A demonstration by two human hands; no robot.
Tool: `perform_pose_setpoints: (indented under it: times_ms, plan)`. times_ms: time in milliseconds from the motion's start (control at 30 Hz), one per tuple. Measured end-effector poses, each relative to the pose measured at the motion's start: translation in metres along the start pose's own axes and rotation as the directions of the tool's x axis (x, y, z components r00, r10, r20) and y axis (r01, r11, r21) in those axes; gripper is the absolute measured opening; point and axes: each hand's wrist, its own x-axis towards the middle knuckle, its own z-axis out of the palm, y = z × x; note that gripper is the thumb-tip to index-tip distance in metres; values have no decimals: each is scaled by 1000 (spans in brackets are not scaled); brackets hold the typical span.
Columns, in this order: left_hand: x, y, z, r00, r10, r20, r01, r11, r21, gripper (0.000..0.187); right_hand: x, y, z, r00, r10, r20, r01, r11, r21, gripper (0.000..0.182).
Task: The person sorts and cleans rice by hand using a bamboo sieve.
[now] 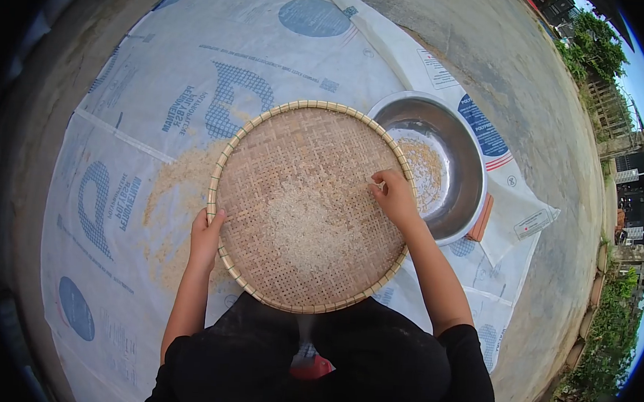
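A round woven bamboo winnowing tray [296, 140] rests across my lap, with a loose heap of pale rice grains [302, 225] spread around its middle. My left hand [205, 238] grips the tray's left rim, thumb over the edge. Above the tray's right side is my right hand [394, 196], its thumb and fingertips pinched together. Whatever it pinches is too small to make out. Just beyond the right rim stands a metal basin [466, 165] holding a thin layer of yellowish grains [423, 167]. The tray overlaps the basin's left edge.
Printed white plastic sheeting [168, 66] covers the ground beneath me. Yellowish husks or grains [179, 192] lie scattered on it left of the tray. A reddish brick [481, 218] sits by the basin. Concrete [547, 134] surrounds the sheeting, with plants [600, 351] at far right.
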Motion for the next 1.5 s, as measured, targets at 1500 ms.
perform_pose_setpoints:
  times_ms: [1500]
  plan:
    - [0, -2, 0, 1000, -1, 5, 1, 999, 40, 24, 4, 11, 39, 962, -101, 254, 106, 994, -5, 6]
